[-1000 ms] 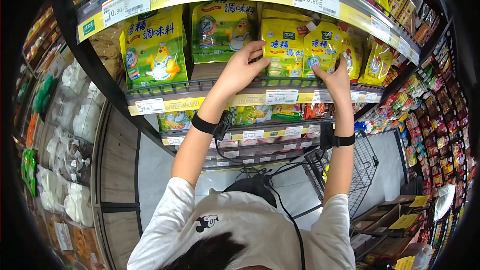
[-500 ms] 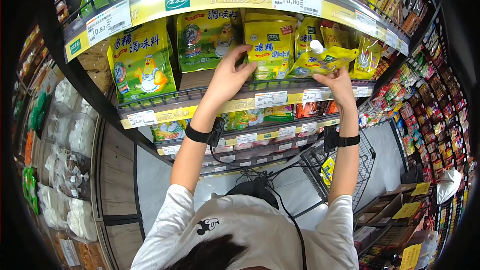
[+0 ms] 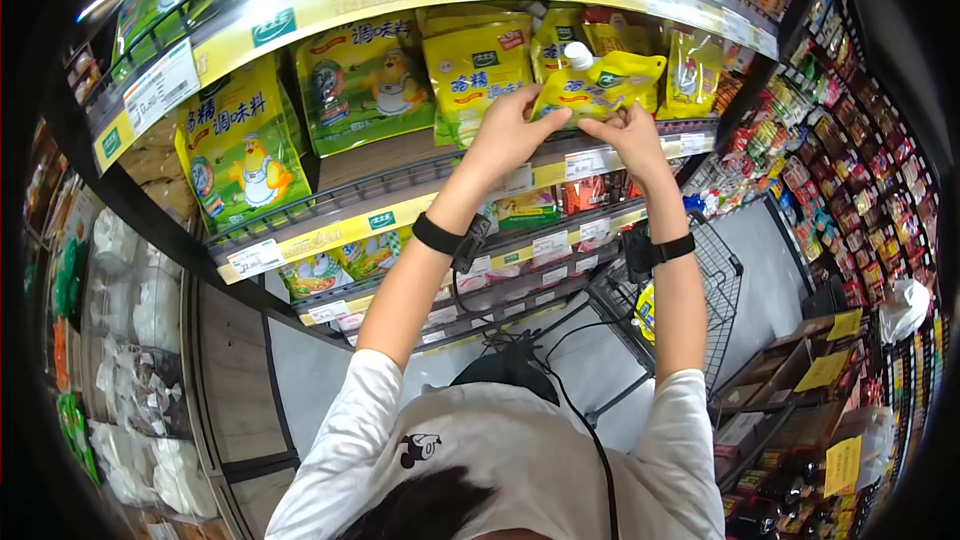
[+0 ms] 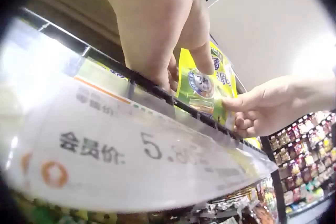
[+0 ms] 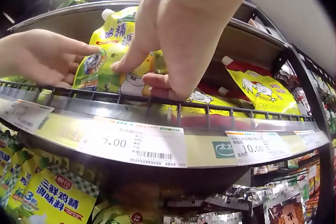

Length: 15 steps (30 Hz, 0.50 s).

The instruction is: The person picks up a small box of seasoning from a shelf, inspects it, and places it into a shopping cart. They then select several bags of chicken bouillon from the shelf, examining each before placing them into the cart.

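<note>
A yellow-green spouted pouch (image 3: pixel 600 83) with a white cap is held between both hands at the shelf's front rail. The left hand (image 3: pixel 515 138) pinches its left end, thumb on the front, as the left wrist view also shows on the pouch (image 4: pixel 202 90). At its lower right edge the right hand (image 3: pixel 630 140) grips it with thumb and fingers. In the right wrist view the pouch (image 5: pixel 113 50) stands tilted behind the wire rail, the right hand (image 5: pixel 178 40) over its right side and the left hand (image 5: pixel 50 58) at its left edge.
Larger seasoning bags (image 3: pixel 245 145) stand on the same shelf to the left. A wire rail and price strip (image 3: pixel 370 215) run along the shelf front. Below right is a wire cart (image 3: pixel 715 290) with a yellow packet (image 3: pixel 646 312) in it. Hanging packets line the far right.
The right hand has drawn the pouch out from the row, and it now lies tilted. My left hand has moved right from the neighbouring bag onto the pouch. The head view has shifted.
</note>
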{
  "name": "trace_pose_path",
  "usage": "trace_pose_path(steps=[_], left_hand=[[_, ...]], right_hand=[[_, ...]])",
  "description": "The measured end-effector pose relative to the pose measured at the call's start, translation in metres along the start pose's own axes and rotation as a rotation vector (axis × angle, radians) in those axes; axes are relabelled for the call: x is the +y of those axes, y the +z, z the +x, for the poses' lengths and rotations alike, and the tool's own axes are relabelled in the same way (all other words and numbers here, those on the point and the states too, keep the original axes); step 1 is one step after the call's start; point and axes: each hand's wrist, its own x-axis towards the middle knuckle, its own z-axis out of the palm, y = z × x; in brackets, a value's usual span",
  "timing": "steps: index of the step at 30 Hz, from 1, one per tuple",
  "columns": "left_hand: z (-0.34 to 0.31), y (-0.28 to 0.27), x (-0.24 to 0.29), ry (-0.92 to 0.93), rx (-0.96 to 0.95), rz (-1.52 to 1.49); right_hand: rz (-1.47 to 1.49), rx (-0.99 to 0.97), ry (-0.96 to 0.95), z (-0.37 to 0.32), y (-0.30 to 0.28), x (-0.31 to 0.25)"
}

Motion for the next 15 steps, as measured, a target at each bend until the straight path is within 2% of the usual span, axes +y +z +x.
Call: trace_pose_path(steps=[1, 5, 9, 10, 11, 13, 14, 15], left_hand=[[0.001, -0.002, 0.0, -0.054, -0.06, 0.121], [-0.006, 0.002, 0.002, 0.026, 0.027, 0.121], [-0.021, -0.003, 0.027, 0.002, -0.011, 0.251], [-0.024, -0.003, 0.026, 0.077, -0.039, 0.206], [-0.028, -0.002, 0.023, 0.151, -0.069, 0.157], [-0.036, 0.004, 0.023, 0.241, -0.105, 0.109], [-0.04, 0.007, 0.029, 0.258, -0.111, 0.114], [-0.044, 0.011, 0.035, 0.274, -0.117, 0.12]], right_hand=[[-0.004, -0.012, 0.004, 0.001, -0.001, 0.001], [0.124, -0.022, -0.059, -0.002, 0.001, 0.006], [0.057, 0.033, -0.006, -0.015, -0.004, 0.011], [0.051, 0.019, -0.166, -0.021, -0.003, 0.013], [-0.112, 0.044, -0.257, -0.028, -0.005, 0.011], [-0.152, 0.042, -0.242, -0.05, -0.013, 0.003], [-0.148, 0.05, -0.326, -0.057, -0.016, 0.005], [-0.276, 0.056, -0.414, -0.062, -0.023, 0.009]])
